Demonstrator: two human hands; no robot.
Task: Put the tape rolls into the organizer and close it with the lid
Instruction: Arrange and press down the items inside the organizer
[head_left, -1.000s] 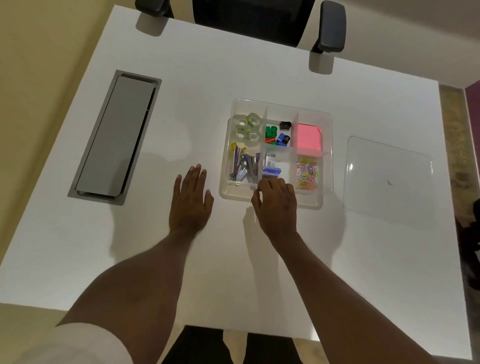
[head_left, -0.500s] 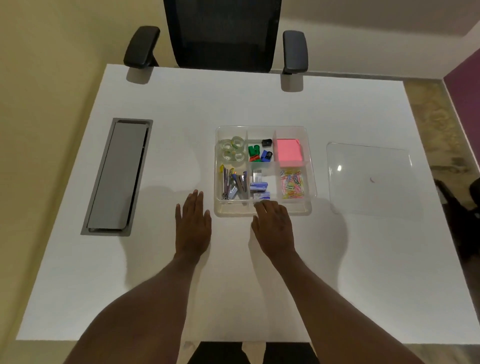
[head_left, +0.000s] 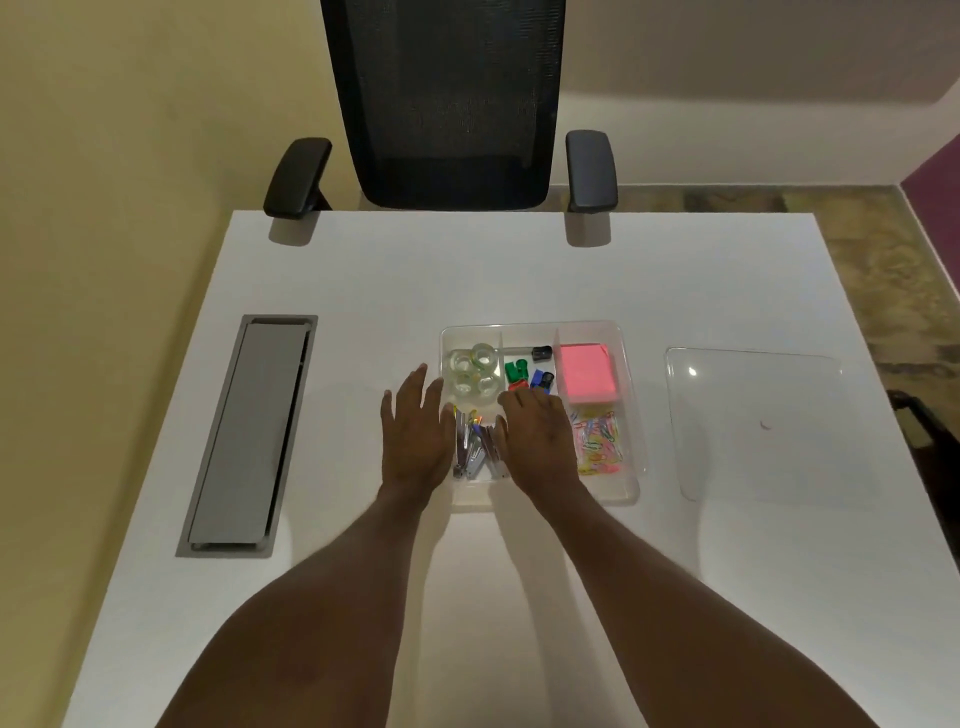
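**Tape rolls in the organizer, lid off to the side**

Head view: I see the clear plastic compartmented organizer (head_left: 631, 410) near the middle of the white table (head_left: 519, 270). The four clear tape rolls (head_left: 474, 370) sit together in its far-left compartment. My left hand (head_left: 415, 436) lies flat, fingers spread and released, over the organizer's left wall, holding nothing. My right hand (head_left: 537, 439) lies palm-down over the near-middle compartment, fingers loosely extended, grasping nothing. Between the hands, metal staplers (head_left: 475, 452) fill the near-left compartment. The pink sticky-note pad (head_left: 587, 370) occupies the far-right compartment, coloured paper clips (head_left: 597, 441) the near-right one. The clear flat plastic lid (head_left: 753, 415) lies on the table toward its right edge, apart from the organizer. A grey cable-tray cover (head_left: 249, 431) runs along the left edge.
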